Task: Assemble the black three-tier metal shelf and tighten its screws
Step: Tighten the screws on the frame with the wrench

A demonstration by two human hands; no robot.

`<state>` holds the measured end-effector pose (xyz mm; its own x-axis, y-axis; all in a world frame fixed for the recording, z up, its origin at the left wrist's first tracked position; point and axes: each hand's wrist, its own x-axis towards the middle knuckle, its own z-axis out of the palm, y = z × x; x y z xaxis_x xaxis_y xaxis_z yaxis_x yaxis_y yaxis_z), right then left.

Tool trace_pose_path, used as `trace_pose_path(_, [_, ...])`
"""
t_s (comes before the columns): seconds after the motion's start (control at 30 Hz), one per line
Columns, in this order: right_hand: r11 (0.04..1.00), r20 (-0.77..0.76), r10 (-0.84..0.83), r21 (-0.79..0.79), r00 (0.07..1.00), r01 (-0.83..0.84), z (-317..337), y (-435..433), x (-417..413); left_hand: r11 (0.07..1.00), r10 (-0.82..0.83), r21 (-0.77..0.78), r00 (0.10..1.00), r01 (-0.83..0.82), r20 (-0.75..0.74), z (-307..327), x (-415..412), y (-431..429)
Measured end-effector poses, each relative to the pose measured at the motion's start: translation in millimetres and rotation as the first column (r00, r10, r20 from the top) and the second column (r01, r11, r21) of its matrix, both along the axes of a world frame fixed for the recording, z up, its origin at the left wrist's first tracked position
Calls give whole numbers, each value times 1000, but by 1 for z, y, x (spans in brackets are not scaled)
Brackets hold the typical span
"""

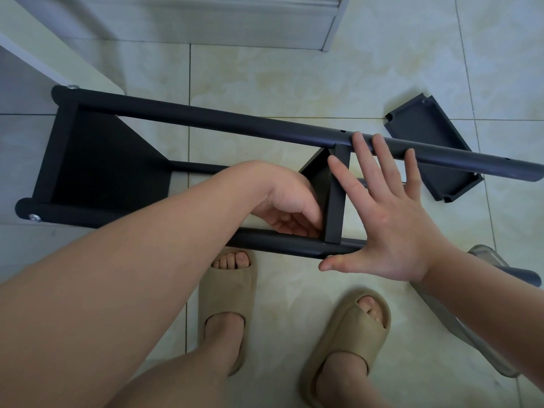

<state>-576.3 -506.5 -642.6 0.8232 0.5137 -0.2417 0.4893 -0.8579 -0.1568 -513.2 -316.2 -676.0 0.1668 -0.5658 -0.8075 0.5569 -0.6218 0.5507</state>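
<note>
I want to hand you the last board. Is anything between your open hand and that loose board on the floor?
Yes. The upper pole crosses over the loose board, lying between it and the open right hand. Nothing else visible blocks it.

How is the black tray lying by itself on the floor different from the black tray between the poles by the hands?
The loose tray lies flat on the floor, not fitted in; the middle tray stands on edge between the two poles. No hand is at the loose tray; the left hand reaches in beside the middle tray and the right hand spreads over it. Both are black with raised rims.
</note>
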Motion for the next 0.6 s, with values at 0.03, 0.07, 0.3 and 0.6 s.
trace_pose_path(0.03, [1000, 0, 1, -1, 1000, -1, 0, 0, 0, 1000, 0, 3, 1000, 0, 4, 0, 0, -1])
trace_pose_path(0.07, [1000, 0, 1, -1, 1000, -1, 0, 0, 0, 1000, 9, 2, 1000, -9, 0, -1, 0, -1])
trace_pose_path(0.3, [1000, 1, 2, 4, 1000, -2, 0, 0, 0, 998, 60, -12, 996, -61, -67, 0, 1, 0])
trace_pose_path(0.6, [1000, 4, 6, 3, 1000, -6, 0, 0, 0, 995, 100, -7, 991, -101, -93, 0, -1, -1])
